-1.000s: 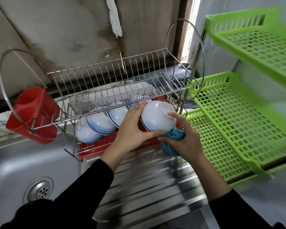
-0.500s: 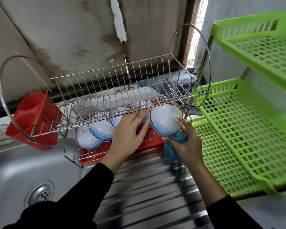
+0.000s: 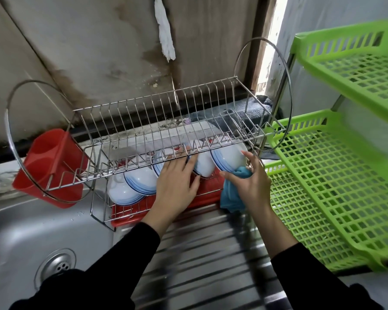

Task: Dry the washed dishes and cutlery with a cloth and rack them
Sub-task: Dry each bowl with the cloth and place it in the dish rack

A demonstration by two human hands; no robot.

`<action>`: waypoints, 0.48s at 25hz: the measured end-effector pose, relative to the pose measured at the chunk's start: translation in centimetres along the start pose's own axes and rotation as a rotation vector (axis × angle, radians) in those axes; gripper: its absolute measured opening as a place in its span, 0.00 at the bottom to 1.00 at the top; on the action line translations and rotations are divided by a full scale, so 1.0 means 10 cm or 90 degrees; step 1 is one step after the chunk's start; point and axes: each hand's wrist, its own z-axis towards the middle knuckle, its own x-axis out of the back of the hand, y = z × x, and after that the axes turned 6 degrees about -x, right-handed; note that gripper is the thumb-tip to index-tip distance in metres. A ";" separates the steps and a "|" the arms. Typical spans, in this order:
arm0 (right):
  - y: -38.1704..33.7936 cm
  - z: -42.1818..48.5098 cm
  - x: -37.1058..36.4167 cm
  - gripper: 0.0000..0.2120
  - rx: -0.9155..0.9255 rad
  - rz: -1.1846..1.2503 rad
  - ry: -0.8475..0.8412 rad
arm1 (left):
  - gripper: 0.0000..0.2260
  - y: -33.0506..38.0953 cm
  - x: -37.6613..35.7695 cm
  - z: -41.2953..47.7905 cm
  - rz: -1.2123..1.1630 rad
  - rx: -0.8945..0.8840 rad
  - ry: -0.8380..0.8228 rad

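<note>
Several white bowls with blue rims stand on edge in the lower tier of a two-tier wire dish rack [image 3: 166, 121]. The rightmost bowl [image 3: 227, 158] sits at the tier's right end, with another bowl [image 3: 203, 165] beside it. My left hand [image 3: 177, 184] reaches under the upper tier with fingers spread, its fingertips against that neighbouring bowl. My right hand [image 3: 253, 184] clutches a bunched blue cloth [image 3: 232, 195] under its palm, and its thumb and fingertips touch the rightmost bowl. Two more bowls [image 3: 132, 186] lean further left. The upper tier holds nothing.
A red cutlery holder [image 3: 47, 166] hangs on the rack's left end, and a red drip tray [image 3: 130, 212] lies under the bowls. Green plastic lattice shelves [image 3: 323, 186] stand close on the right. The steel sink basin with its drain [image 3: 56, 265] is lower left, beside the ribbed drainboard [image 3: 211, 253].
The bowl I held in both hands in front of the rack has gone into the right end of the lower tier. My left hand let go and shifted to the neighbouring bowl.
</note>
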 end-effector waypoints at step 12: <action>-0.17 0.26 0.04 0.41 -0.011 -0.187 -0.101 | 0.28 -0.01 0.00 0.01 0.000 -0.003 -0.042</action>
